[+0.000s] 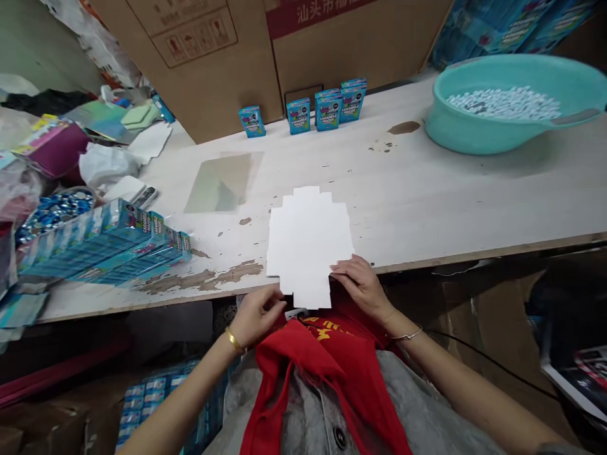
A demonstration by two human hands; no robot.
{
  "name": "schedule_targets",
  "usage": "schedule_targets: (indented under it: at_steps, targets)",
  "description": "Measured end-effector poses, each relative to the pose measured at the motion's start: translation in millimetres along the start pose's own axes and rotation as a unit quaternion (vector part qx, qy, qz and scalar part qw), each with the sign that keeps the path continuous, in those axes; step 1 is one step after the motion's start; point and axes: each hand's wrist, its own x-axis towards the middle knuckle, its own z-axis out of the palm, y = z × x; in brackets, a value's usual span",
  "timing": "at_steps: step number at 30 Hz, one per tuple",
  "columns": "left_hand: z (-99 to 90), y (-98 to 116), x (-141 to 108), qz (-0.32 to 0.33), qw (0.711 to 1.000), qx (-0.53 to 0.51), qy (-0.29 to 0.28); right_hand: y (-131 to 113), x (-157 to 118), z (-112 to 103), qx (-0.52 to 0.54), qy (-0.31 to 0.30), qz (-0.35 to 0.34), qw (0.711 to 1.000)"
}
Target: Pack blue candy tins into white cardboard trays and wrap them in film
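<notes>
A flat white die-cut cardboard box blank [310, 237] lies at the table's front edge, its lower flap jutting over that edge toward me. My left hand [258, 313] is at the blank's lower left notch, fingers curled against its edge and thumb lower down. At the lower right side, my right hand [363, 287] has the edge of the blank between fingers and thumb. The fingertips under the cardboard are hidden. Behind the blank, small blue candy boxes [298, 116] stand upright in a loose row.
A turquoise basin [474, 136] of small pale pieces stands at the right. Plastic-wrapped blue box packs [109, 237] lie at the left, beside a tub of blue wrapped candies [54, 212]. A large carton [227, 76] closes off the back. A translucent sheet [220, 183] lies left of centre.
</notes>
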Motion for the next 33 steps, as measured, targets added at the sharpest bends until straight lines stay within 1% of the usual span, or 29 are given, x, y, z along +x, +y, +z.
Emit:
schedule_targets:
  at_steps: [1,2,3,4,5,6,8,10,12,14,16,18,19,21,23,25,27,28,31,33]
  targets:
    - [-9.5,-3.5,1.0,0.052,0.992,0.112,0.032,-1.0,1.1,-2.3,0.021,0.005,0.016,1.000]
    - [-16.6,-7.0,3.7,0.100,0.973,0.202,0.044,-2.1,2.0,-4.5,0.038,0.009,0.032,0.999]
    - [-20.9,-10.7,7.9,0.141,0.953,0.266,0.034,-3.1,2.6,-6.8,0.051,0.010,0.046,0.998]
    - [-22.5,-14.3,13.1,0.173,0.936,0.307,0.011,-3.7,3.0,-9.0,0.059,0.006,0.057,0.997]
    - [-22.0,-18.1,18.8,0.197,0.924,0.328,-0.016,-3.8,2.9,-11.4,0.061,-0.003,0.062,0.996]
    - [-20.1,-22.0,24.3,0.215,0.918,0.331,-0.039,-3.2,2.5,-14.0,0.059,-0.018,0.061,0.996]
    - [-14.8,-30.1,33.4,0.235,0.922,0.302,-0.063,0.0,0.5,-19.4,0.051,-0.065,0.041,0.996]
    - [-10.9,-36.8,38.8,0.240,0.936,0.250,-0.065,4.7,-2.7,-24.1,0.049,-0.109,0.011,0.993]
    - [-9.5,-38.8,41.3,0.231,0.952,0.195,-0.051,8.5,-5.4,-26.8,0.050,-0.124,-0.010,0.991]
    - [-9.2,-32.4,42.8,0.201,0.968,0.150,-0.021,8.3,-6.4,-26.9,0.044,-0.108,-0.016,0.993]
    - [-8.5,-16.7,44.4,0.174,0.974,0.148,0.002,1.9,-5.3,-26.0,0.004,-0.075,-0.020,0.997]
    - [-6.5,4.8,46.3,0.169,0.964,0.205,0.008,-10.3,-3.2,-26.0,-0.104,-0.063,-0.031,0.992]
    - [-4.9,15.5,47.4,0.172,0.953,0.249,0.009,-17.7,-2.2,-26.5,-0.174,-0.073,-0.039,0.981]
    - [-0.1,33.1,49.8,0.173,0.926,0.334,0.015,-32.3,-1.1,-28.0,-0.300,-0.120,-0.050,0.945]
    - [6.1,43.1,52.5,0.162,0.904,0.396,0.016,-42.6,-1.3,-28.5,-0.369,-0.165,-0.043,0.914]
    - [12.1,47.1,56.0,0.141,0.889,0.435,-0.002,-46.4,-2.0,-26.7,-0.390,-0.181,-0.028,0.903]
    - [16.0,49.0,60.5,0.119,0.882,0.454,-0.029,-44.1,-1.7,-22.3,-0.389,-0.179,-0.029,0.903]
    - [16.7,50.2,63.0,0.114,0.881,0.458,-0.041,-41.5,-0.8,-19.3,-0.385,-0.179,-0.041,0.904]
    - [14.0,56.0,70.9,0.120,0.876,0.459,-0.084,-32.2,3.7,-8.8,-0.366,-0.177,-0.110,0.907]
    - [9.9,59.7,75.2,0.129,0.866,0.466,-0.123,-26.7,6.8,-2.1,-0.344,-0.165,-0.165,0.909]
